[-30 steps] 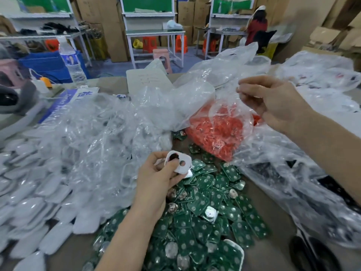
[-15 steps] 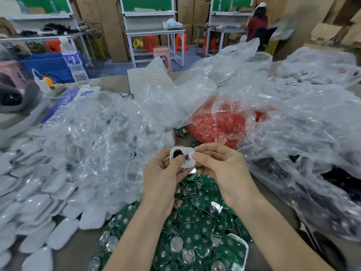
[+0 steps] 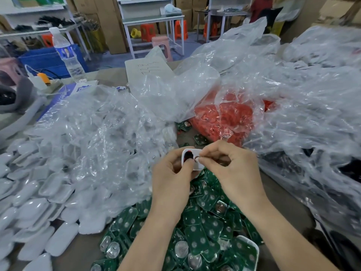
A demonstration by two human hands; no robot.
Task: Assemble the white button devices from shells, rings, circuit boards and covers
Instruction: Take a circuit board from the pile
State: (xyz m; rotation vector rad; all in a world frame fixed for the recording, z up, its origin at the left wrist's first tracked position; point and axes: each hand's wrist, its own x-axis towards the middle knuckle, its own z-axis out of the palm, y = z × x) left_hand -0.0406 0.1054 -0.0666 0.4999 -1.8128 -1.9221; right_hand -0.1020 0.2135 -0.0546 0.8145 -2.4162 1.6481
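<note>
Mid-table (image 3: 281, 190), left hand (image 3: 172, 178) around one shell (image 3: 197, 165), right hand (image 3: 232, 169) tight on maybe one ring (image 3: 197, 158)

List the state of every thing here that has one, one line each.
white shell, gripped by the left hand, lifted above the boards.
ring, pinched by the right hand at the shell's hole; whether seated, cannot tell.
circuit boards, loose heap beneath the hands.
white covers, overlapping rows at left.
bag of red parts, lying crumpled.
water bottle, upright, capped.
</note>
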